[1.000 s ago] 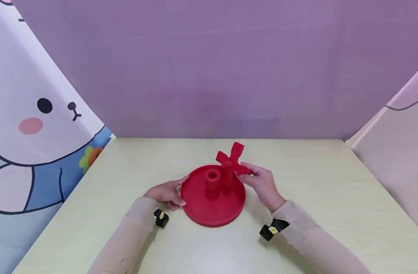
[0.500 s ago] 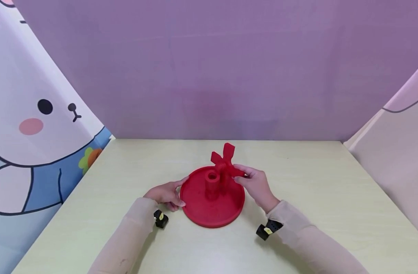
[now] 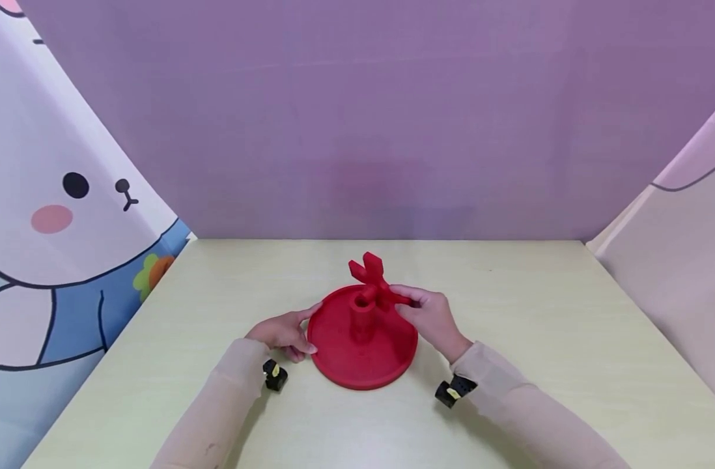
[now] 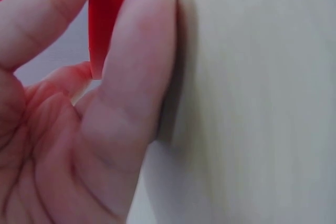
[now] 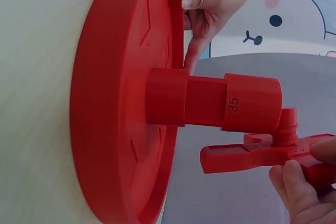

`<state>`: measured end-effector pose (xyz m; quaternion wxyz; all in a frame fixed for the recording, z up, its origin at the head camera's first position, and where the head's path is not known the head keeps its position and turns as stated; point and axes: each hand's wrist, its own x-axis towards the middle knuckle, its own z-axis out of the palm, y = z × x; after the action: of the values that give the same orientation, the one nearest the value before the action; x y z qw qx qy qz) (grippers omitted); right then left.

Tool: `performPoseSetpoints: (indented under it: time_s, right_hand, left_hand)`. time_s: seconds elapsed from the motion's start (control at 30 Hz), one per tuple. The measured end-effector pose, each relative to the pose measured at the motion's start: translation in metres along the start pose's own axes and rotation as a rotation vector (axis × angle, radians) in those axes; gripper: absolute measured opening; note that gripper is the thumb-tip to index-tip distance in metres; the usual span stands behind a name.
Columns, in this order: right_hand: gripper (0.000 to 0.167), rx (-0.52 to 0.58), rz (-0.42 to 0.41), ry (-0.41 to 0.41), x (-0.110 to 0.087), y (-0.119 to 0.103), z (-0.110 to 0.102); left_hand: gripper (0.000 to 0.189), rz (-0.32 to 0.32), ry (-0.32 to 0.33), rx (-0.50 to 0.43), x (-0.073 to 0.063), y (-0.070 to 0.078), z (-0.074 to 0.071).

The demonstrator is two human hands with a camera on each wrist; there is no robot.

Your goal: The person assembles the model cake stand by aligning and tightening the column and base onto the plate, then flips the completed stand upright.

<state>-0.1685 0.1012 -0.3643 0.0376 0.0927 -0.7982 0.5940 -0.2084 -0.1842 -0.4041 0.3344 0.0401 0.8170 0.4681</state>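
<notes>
A red round base (image 3: pixel 363 371) with a raised lip lies on the table. From its middle rises a hollow red post (image 5: pixel 254 103) marked 35. My left hand (image 3: pixel 282 332) holds the base's left rim, its thumb and a finger spread along the edge. In the left wrist view, part of the red base (image 4: pixel 105 19) shows between the fingers. With thumb and fingertips, my right hand (image 3: pixel 430 319) pinches one arm of a red cross-shaped knob (image 3: pixel 372 268). The knob's threaded stud (image 5: pixel 285 127) is close to the post's open top, overlapping its edge in the right wrist view.
The pale wooden table (image 3: pixel 539 312) spreads around the base. A purple panel (image 3: pixel 363 130) stands behind it, and a cartoon-print cloth (image 3: pixel 88 260) hangs at the left. Each wrist wears a small black camera, such as the right one (image 3: pixel 456 389).
My right hand has brought the knob leftward to the post's top, tilting it so the stud points toward the post. My left hand has stayed at the base's rim.
</notes>
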Motion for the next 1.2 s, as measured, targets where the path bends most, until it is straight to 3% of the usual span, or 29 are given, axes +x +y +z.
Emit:
performPoseSetpoints:
  time_s: [0.17, 0.37, 0.67, 1.0, 1.2]
  right_hand:
    - [0.03, 0.043, -0.021, -0.027, 0.0002, 0.0003, 0.0008]
    - [0.027, 0.051, -0.106, -0.042, 0.0007, 0.0015, 0.0004]
    - [0.031, -0.026, -0.069, -0.009, 0.0023, 0.0003, 0.0025]
    - [0.025, -0.073, -0.215, -0.018, 0.0031, 0.0021, 0.0031]
    - [0.026, -0.196, -0.348, -0.042, 0.0022, 0.0031, 0.0038]
  left_hand:
    - [0.093, -0.003, 0.002, 0.0, -0.0006, 0.0003, 0.0001]
    - [0.092, -0.006, 0.005, -0.001, -0.001, 0.0012, 0.0011]
    - [0.093, -0.009, 0.009, 0.018, -0.0018, 0.0015, 0.0022]
    - [0.092, 0.006, 0.004, 0.01, -0.0013, 0.0029, 0.0033]
    - [0.093, 0.012, 0.002, 0.011, -0.0014, 0.0027, 0.0027]
